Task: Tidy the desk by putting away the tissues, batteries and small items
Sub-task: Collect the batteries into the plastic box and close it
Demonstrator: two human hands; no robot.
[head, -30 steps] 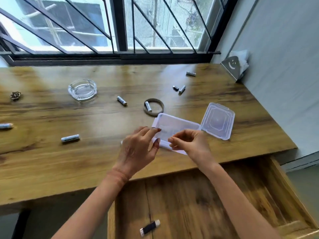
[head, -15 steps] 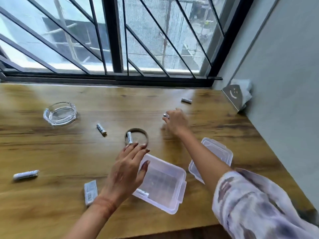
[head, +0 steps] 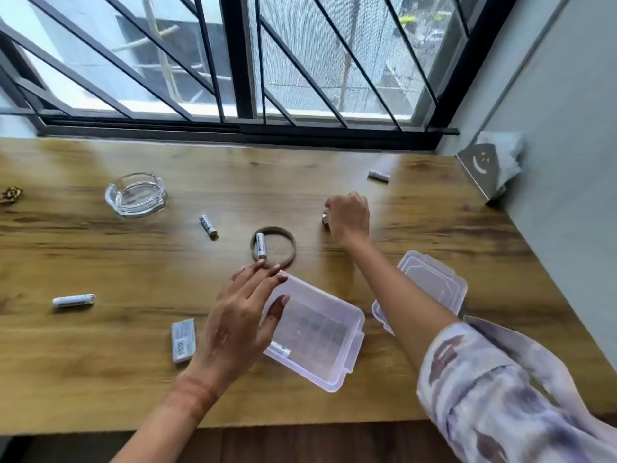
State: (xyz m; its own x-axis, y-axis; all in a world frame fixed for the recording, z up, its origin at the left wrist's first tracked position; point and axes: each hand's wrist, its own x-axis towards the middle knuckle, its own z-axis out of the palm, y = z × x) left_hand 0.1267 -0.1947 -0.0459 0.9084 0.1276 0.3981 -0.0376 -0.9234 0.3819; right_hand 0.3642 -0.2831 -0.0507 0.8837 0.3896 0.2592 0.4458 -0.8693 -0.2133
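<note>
A clear plastic box (head: 320,342) lies open near the desk's front edge with one battery (head: 279,349) inside. My left hand (head: 240,322) hovers over its left rim, fingers spread, holding nothing. My right hand (head: 349,215) reaches toward the window, fingers curled around small batteries (head: 325,218); one end shows at the fingertips. The box lid (head: 434,282) lies to the right, partly behind my right arm. Loose batteries lie at far right (head: 379,175), centre (head: 208,225), left (head: 73,300), and one (head: 260,245) rests on a brown ring (head: 288,240).
A glass ashtray (head: 136,194) stands at the back left. A small flat packet (head: 183,339) lies left of my left hand. A tissue holder with a smiley face (head: 484,167) stands in the right corner by the wall. A small dark trinket (head: 10,194) lies at the left edge.
My right hand left the box and reached across the desk to the small batteries, closing on them. My left hand came off the box and spread open. The view tilted up.
</note>
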